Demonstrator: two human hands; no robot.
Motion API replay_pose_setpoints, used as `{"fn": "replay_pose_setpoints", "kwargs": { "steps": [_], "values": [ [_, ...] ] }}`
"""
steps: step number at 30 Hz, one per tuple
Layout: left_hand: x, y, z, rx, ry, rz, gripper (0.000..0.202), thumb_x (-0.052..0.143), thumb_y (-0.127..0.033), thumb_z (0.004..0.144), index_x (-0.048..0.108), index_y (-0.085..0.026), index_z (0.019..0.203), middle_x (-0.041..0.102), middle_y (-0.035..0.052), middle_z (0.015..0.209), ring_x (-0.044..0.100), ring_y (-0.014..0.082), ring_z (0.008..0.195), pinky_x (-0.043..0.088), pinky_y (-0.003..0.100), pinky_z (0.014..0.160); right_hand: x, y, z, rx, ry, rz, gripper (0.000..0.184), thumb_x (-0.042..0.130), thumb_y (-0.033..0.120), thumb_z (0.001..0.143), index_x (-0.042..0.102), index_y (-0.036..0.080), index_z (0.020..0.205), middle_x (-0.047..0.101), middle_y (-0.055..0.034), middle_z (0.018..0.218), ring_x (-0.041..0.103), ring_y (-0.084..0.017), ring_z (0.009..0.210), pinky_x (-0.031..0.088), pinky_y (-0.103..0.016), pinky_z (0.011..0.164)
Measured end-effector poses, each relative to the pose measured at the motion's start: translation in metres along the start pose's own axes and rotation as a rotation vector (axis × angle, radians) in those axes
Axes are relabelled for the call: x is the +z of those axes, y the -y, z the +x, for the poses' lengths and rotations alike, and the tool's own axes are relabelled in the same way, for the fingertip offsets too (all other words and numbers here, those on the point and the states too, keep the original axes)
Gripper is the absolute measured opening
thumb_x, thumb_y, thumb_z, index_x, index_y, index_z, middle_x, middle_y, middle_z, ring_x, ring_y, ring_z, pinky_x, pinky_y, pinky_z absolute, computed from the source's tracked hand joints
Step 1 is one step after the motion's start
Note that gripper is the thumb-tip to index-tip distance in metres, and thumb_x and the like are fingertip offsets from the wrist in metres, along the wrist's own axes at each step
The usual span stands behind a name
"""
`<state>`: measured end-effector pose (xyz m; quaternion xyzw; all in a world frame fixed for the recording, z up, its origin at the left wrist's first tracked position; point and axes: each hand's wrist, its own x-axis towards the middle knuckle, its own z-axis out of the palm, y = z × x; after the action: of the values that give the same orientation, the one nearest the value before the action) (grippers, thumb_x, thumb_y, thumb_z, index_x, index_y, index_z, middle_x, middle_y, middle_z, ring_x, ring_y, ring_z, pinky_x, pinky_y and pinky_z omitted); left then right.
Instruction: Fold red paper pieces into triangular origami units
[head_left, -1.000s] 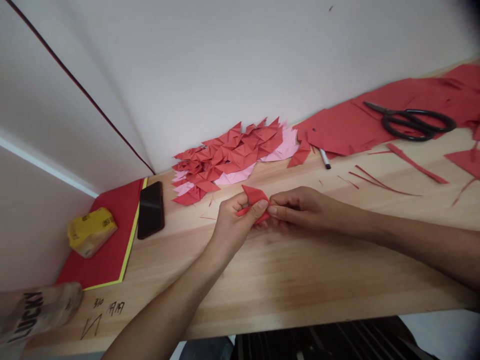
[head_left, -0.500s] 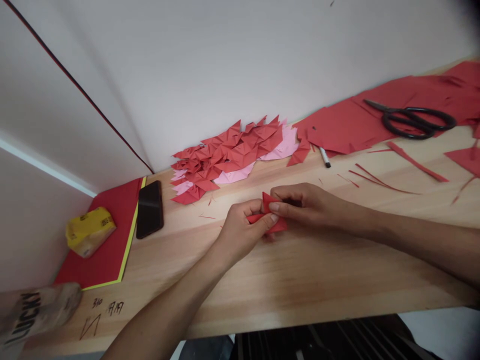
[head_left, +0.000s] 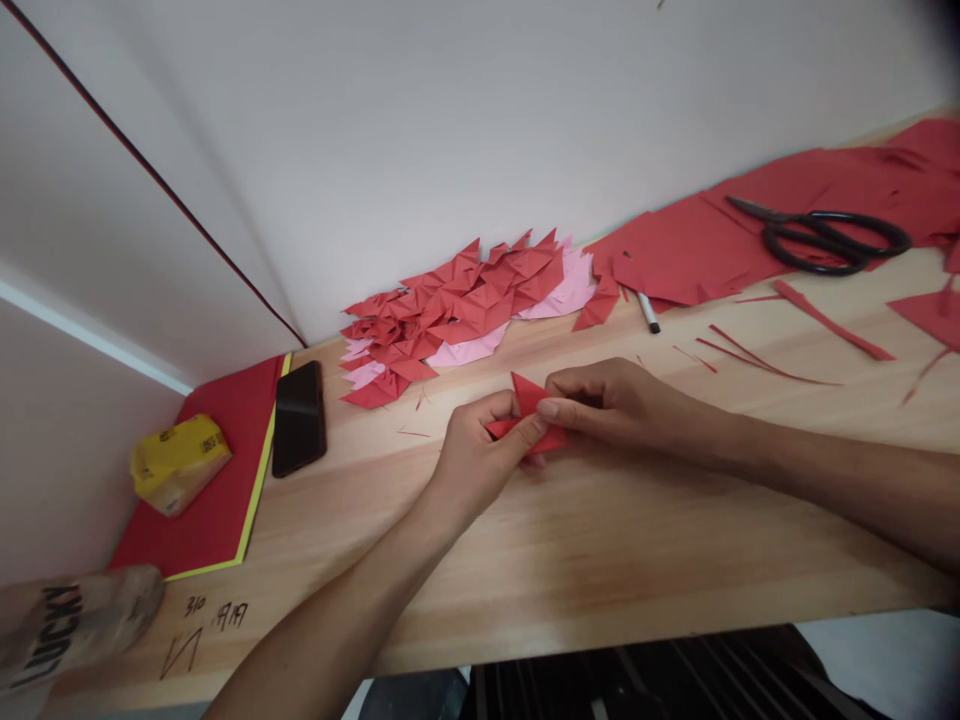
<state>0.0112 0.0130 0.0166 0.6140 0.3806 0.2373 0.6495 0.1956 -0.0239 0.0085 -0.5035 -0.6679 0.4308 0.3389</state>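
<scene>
Fingers (head_left: pixel 525 435) of the left hand (head_left: pixel 476 465) pinch closed on a small folded red paper piece (head_left: pixel 527 396), thumb on top and the other fingers curled beneath it. The right hand (head_left: pixel 619 405) meets it from the other side, its thumb and forefinger pressed onto the same piece, so both hands grip it together, fingertip to fingertip. That piece is held just above the wooden table (head_left: pixel 600 540), near the middle of the board, with one pointed corner sticking up between the two hands. Behind the hands, against the white wall, lies a pile of folded red and pink pieces (head_left: pixel 465 310). To the right of the pile, large red paper sheets (head_left: pixel 690 255) are spread along the wall, and black scissors (head_left: pixel 825 238) rest on them. A marker (head_left: pixel 649 313) lies at the front edge of those sheets, and thin red strips (head_left: pixel 832 325) are scattered on the bare wood nearby. To the left of the pile a black phone (head_left: pixel 299 418) lies face up, partly on a red folder (head_left: pixel 225 480) with a yellow edge; a yellow packet (head_left: pixel 178 462) sits on that folder. At the lower left corner is a bag with dark lettering (head_left: pixel 67 625), and some pen marks (head_left: pixel 202 630) are written on the wood beside it.
</scene>
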Motion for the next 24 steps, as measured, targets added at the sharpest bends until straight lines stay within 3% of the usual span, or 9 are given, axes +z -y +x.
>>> {"fn": "replay_pose_setpoints", "kwargs": {
  "steps": [7,15,20,24],
  "values": [
    [-0.0016,0.0032,0.0026,0.148,-0.101,0.024,0.022,0.067,-0.035,0.083,0.066,-0.014,0.083,0.063,0.0007,0.071,0.055,0.0073,0.058,0.046,0.018,0.057,0.0003,0.0027,-0.0021,-0.033,0.093,0.012,0.025,0.049,0.037,0.092,0.056,0.019,0.078,0.055,0.0022,0.069,0.049,-0.011,0.062,0.035,-0.023,0.056],
    [-0.0019,0.0018,0.0023,0.167,-0.127,0.033,0.022,0.066,-0.036,0.084,0.066,-0.014,0.083,0.063,0.0004,0.071,0.054,0.0072,0.055,0.044,0.018,0.052,0.0053,0.0044,-0.0027,-0.007,0.015,-0.013,0.037,0.046,0.039,0.093,0.045,0.019,0.062,0.046,0.0046,0.056,0.041,-0.008,0.052,0.03,-0.023,0.05],
    [-0.0007,0.0023,0.0023,0.221,-0.126,0.061,0.021,0.065,-0.034,0.085,0.067,-0.014,0.081,0.064,0.0013,0.072,0.056,0.0083,0.061,0.046,0.019,0.059,0.0042,0.0032,-0.002,-0.035,0.062,0.037,0.026,0.05,0.038,0.092,0.057,0.019,0.075,0.061,0.0012,0.069,0.055,-0.012,0.065,0.039,-0.024,0.059],
    [-0.0006,0.0027,0.0028,0.181,-0.11,0.022,0.023,0.065,-0.037,0.085,0.066,-0.014,0.082,0.063,0.0009,0.069,0.056,0.0081,0.059,0.046,0.019,0.057,0.0032,0.0012,-0.0009,-0.058,0.082,0.036,0.03,0.047,0.041,0.092,0.062,0.019,0.079,0.065,-0.0004,0.072,0.059,-0.014,0.067,0.042,-0.026,0.063]
  ]
}}
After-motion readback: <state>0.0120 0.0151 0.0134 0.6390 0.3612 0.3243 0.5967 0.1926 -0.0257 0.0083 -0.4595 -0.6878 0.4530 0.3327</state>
